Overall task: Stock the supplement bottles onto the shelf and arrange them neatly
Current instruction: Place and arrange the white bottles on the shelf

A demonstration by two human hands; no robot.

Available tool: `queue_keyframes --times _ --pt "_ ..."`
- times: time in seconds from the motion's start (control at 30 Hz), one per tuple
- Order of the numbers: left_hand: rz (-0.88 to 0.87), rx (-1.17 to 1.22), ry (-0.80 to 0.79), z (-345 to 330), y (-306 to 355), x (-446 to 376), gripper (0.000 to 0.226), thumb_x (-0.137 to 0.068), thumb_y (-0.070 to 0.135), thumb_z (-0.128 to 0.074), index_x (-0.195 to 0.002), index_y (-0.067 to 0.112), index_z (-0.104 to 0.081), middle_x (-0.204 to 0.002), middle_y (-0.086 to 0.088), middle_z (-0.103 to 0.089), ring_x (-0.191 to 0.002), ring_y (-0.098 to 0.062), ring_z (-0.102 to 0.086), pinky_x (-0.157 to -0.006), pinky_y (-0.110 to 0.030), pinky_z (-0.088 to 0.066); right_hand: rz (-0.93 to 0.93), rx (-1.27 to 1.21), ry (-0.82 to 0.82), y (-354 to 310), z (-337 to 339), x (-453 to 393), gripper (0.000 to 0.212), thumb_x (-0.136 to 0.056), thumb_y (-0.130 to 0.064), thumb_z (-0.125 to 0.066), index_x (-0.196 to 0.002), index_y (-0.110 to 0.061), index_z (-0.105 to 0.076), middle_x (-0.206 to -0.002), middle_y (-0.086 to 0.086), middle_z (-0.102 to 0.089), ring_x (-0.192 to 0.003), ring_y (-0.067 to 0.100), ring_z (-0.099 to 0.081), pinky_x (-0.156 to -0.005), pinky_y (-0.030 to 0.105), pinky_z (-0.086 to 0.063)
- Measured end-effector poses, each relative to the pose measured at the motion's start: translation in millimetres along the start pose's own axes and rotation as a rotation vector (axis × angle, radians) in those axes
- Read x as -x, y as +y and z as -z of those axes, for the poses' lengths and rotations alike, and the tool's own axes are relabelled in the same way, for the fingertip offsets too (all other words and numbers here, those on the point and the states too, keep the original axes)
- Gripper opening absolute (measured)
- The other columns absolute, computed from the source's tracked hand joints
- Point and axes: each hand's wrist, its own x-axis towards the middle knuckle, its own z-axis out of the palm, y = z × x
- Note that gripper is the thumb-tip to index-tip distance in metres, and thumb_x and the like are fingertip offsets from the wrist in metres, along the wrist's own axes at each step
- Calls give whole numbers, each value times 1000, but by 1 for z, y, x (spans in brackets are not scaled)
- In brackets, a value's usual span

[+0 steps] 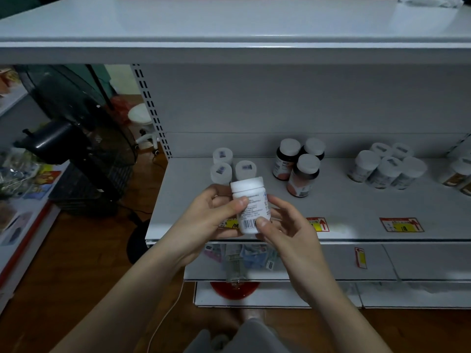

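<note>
The white metal shelf (356, 212) spreads out beyond the fingers, its front edge running just under them, with a second white board (229, 26) overhead. Far off to the left of the fingers stands a black floor fan (84, 138) on the wooden floor (63, 263).

The left hand (211, 215) and right hand (288, 222) meet in front of the shelf edge, and between them is the white supplement bottle (251, 202), held upright with its white cap on top and its barcode facing the camera. The left thumb (238, 203) presses across the label while the other left fingers wrap behind the bottle; the right thumb (263, 222) pinches the bottle near its base, the right fingers curling round its far side. Both sets of fingers are closed on this bottle.

Just behind the fingertips, three small white-capped bottles (233, 165) stand in a tight cluster on the shelf. Beyond and to the right of the right fingers, three dark bottles with white caps (299, 166) stand together. Further right still sits a group of pale bottles (387, 166), and more bottles (458, 171) at the frame edge.

Red-and-yellow price tags (401, 224) lie along the shelf front, right of the fingers; one (318, 224) is just beside the right hand.
</note>
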Motion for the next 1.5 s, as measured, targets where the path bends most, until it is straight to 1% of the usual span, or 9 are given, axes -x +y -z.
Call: queue_keyframes --times 0.17,0.27,0.4,0.57,0.73,0.97,1.2,1.33,1.5 --pt "-38 -19 36 -4 3 3 45 -79 20 -73 -121 12 -60 -113 -8 -68 -98 -19 -74 -71 -33 -61 72 82 9 -6 -6 -2 59 -80 -19 -79 -134 -25 -57 -117 -5 -67 -100 -2 -66 -82 22 -57" --pt "-54 -22 48 -5 5 4 37 -87 14 -70 -123 14 -62 -115 -11 -66 -98 -21 -73 -71 -33 -61 47 35 -62 -10 -8 0 46 -88 -31 -66 -134 -27 -58 -119 -7 -70 -109 5 -66 -94 31 -55" --pt "-55 30 72 -6 6 5 37 -90 14 -67 -125 12 -57 -117 -17 -69 -101 -22 -73 -74 -38 -62 -13 -100 -96 -13 -7 0 34 -102 -16 -49 -134 -21 -58 -117 -3 -72 -111 14 -68 -95 31 -55" --pt "-50 61 44 -11 7 9 37 -89 17 -67 -124 10 -55 -109 -10 -75 -102 -21 -73 -79 -43 -62 51 -22 8 -13 -3 1 38 -93 -13 -66 -129 -22 -58 -118 -3 -71 -110 11 -67 -95 34 -56" --pt "-68 3 87 -18 5 8 49 -73 27 -76 -118 11 -63 -115 -9 -69 -96 -22 -74 -74 -38 -61 82 63 -6 -17 1 4 55 -85 -14 -74 -135 -23 -54 -119 -5 -67 -100 -7 -65 -80 15 -55" --pt "-77 98 91 -25 5 6 33 -92 15 -64 -124 10 -57 -109 -19 -73 -99 -30 -73 -78 -45 -62 -41 -157 -91 -19 5 0 36 -103 -12 -47 -138 -17 -54 -120 3 -72 -113 18 -68 -98 35 -53" --pt "-66 -8 62 -29 6 5 49 -81 29 -71 -125 12 -56 -112 -12 -72 -97 -23 -73 -74 -39 -62 72 -19 52 -24 9 3 41 -84 -7 -74 -120 -22 -60 -102 -16 -73 -99 1 -68 -81 17 -54" --pt "-72 -89 60 -30 8 5 53 -73 35 -73 -122 15 -62 -116 -12 -68 -89 -17 -74 -66 -28 -59 141 99 75 -30 8 4 54 -78 -10 -81 -125 -20 -57 -107 -8 -68 -97 -4 -63 -71 7 -48" --pt "-76 52 56 -27 9 2 43 -83 24 -69 -123 10 -61 -109 -12 -74 -99 -23 -73 -73 -37 -62 31 -67 27 -32 5 0 36 -97 -17 -58 -133 -22 -57 -113 -4 -72 -105 8 -69 -92 31 -57"
